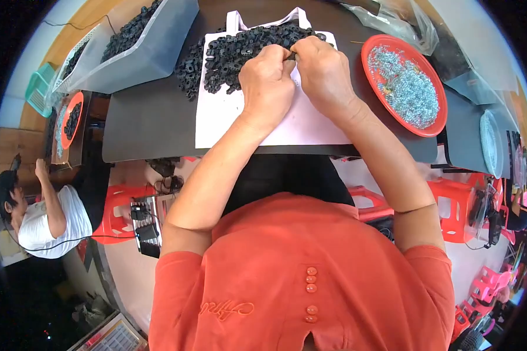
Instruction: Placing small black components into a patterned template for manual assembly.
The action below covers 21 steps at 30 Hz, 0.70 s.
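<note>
While the two hands meet over the bag, the head view shows the left hand (267, 82) and right hand (323, 71) with fingers curled narrow, seemingly pinched on one small dark part, mostly hidden between them. Steady fingertips and even pressure would probably serve best here. Loose black parts (234, 57) heap on the pale bag (225, 126) and spill onto the dark table (152, 123); a red plate (441, 117) of blue bits (415, 96) sits right, a bin (140, 67) left. A co-worker (61, 219) is far left; red stools (450, 205) stand about.
</note>
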Available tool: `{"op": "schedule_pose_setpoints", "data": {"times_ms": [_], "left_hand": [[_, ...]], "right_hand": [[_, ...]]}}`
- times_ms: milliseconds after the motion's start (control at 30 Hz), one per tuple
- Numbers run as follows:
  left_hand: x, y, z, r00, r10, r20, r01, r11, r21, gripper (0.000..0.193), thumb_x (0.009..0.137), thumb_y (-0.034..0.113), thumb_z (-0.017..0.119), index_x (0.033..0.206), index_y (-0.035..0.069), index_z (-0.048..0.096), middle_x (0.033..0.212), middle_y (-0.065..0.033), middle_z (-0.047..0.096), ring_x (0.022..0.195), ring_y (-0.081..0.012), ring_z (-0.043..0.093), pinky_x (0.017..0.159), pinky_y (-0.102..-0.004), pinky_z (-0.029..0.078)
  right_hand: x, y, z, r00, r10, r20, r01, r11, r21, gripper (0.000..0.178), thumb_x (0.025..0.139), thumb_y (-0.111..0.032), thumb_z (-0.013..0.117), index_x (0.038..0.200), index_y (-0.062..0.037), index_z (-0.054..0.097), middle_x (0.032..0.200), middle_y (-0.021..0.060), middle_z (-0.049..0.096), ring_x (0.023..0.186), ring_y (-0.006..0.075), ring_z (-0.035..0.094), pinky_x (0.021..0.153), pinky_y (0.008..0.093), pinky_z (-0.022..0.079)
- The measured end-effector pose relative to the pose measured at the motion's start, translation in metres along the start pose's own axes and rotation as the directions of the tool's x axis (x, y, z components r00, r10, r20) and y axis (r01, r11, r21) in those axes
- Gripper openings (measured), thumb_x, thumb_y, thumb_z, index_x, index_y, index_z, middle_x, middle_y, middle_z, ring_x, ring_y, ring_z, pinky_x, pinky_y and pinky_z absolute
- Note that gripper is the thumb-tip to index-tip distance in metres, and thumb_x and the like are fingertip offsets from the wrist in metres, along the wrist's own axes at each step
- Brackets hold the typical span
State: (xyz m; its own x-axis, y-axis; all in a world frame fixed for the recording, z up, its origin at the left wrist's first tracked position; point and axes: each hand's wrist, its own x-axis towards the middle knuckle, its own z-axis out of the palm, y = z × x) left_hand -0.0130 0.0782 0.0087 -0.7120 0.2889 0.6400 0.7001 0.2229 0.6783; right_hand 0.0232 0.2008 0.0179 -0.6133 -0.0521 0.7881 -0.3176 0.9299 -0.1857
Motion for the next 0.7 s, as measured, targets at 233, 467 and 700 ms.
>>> {"op": "schedule_pose_setpoints", "data": {"times_ms": [233, 467, 700], "left_hand": [[0.003, -0.004, -0.001, 0.958, -0.274, 0.088, 0.286, 0.935, -0.208, 0.006, 0.078, 0.0, 0.066, 0.078, -0.001, 0.061, 0.07, -0.01, 0.064, 0.061, -0.0173, 0.06, 0.059, -0.0301, 0.047], [0.009, 0.005, -0.007, 0.877, -0.431, 0.214, 0.48, 0.757, -0.442, 0.005, 0.087, 0.003, 0.063, 0.088, 0.001, 0.066, 0.069, -0.0004, 0.061, 0.056, -0.0049, 0.05, 0.049, -0.0195, 0.037], [0.008, 0.006, -0.007, 0.867, -0.436, 0.242, 0.499, 0.742, -0.449, 0.007, 0.088, 0.004, 0.063, 0.092, 0.0, 0.067, 0.071, -0.0016, 0.063, 0.057, -0.0053, 0.051, 0.05, -0.0189, 0.038]], "right_hand": [[0.0, 0.006, 0.001, 0.989, 0.138, 0.053, -0.146, 0.97, 0.193, 0.006, 0.077, -0.007, 0.059, 0.08, -0.0011, 0.059, 0.079, 0.0167, 0.063, 0.071, 0.034, 0.063, 0.062, 0.0427, 0.05], [0.006, 0.004, -0.008, 0.95, 0.291, 0.115, -0.312, 0.848, 0.428, 0.015, 0.082, -0.01, 0.057, 0.088, 0.0006, 0.065, 0.079, 0.0177, 0.065, 0.075, 0.0329, 0.064, 0.068, 0.0395, 0.05], [0.009, 0.008, -0.013, 0.909, 0.347, 0.231, -0.417, 0.761, 0.497, 0.02, 0.085, -0.015, 0.055, 0.092, 0.0011, 0.066, 0.075, 0.0172, 0.064, 0.071, 0.0286, 0.064, 0.066, 0.0362, 0.048]]}}
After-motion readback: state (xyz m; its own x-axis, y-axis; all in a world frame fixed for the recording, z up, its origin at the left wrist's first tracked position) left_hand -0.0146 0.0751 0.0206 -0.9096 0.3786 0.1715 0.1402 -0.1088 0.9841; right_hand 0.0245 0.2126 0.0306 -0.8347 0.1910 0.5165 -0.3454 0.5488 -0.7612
